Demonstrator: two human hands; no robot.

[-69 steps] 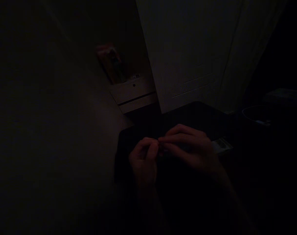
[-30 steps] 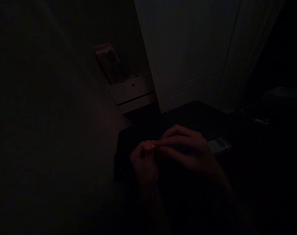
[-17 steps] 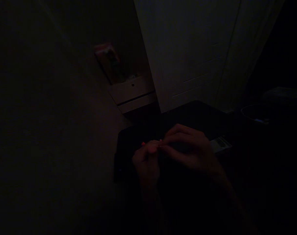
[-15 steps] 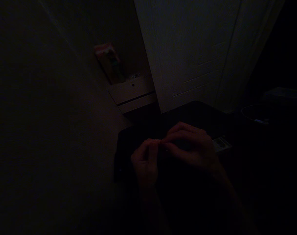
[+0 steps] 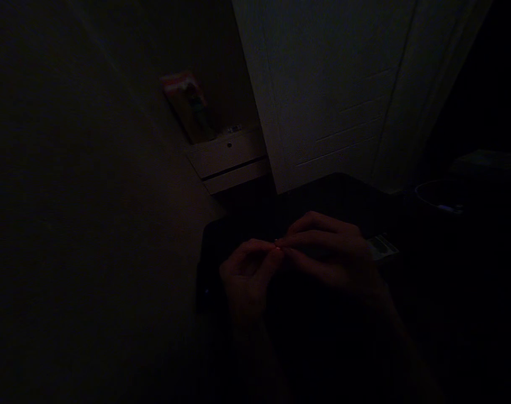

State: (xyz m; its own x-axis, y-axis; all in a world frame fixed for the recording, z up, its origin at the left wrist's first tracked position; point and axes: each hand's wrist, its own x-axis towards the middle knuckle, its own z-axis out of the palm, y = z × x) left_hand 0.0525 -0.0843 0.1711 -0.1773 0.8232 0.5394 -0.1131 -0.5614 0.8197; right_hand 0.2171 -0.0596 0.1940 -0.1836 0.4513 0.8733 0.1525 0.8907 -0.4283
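Observation:
The room is very dark. My left hand [image 5: 249, 275] is closed in a pinch, thumb against forefinger, its tips meeting those of my right hand [image 5: 333, 249]. Right thumb and fingers are pressed together as well, pointing left. Between the joined fingertips a tiny glint [image 5: 277, 246] shows; what it belongs to is too small and dim to name. Both hands are above a dark surface with rounded corners [image 5: 335, 188].
A small cabinet [image 5: 238, 163] with a round knob hole stands beyond, bearing a red-topped packet [image 5: 182, 84]. Right of it is a pale panelled door [image 5: 322, 101]. A printed card or paper [image 5: 383, 247] lies right of my hands, with a thin cable [image 5: 419, 193] farther off.
My left thumb has swung up and right to meet the fingertips, and the left hand has tilted slightly. My right hand has barely shifted.

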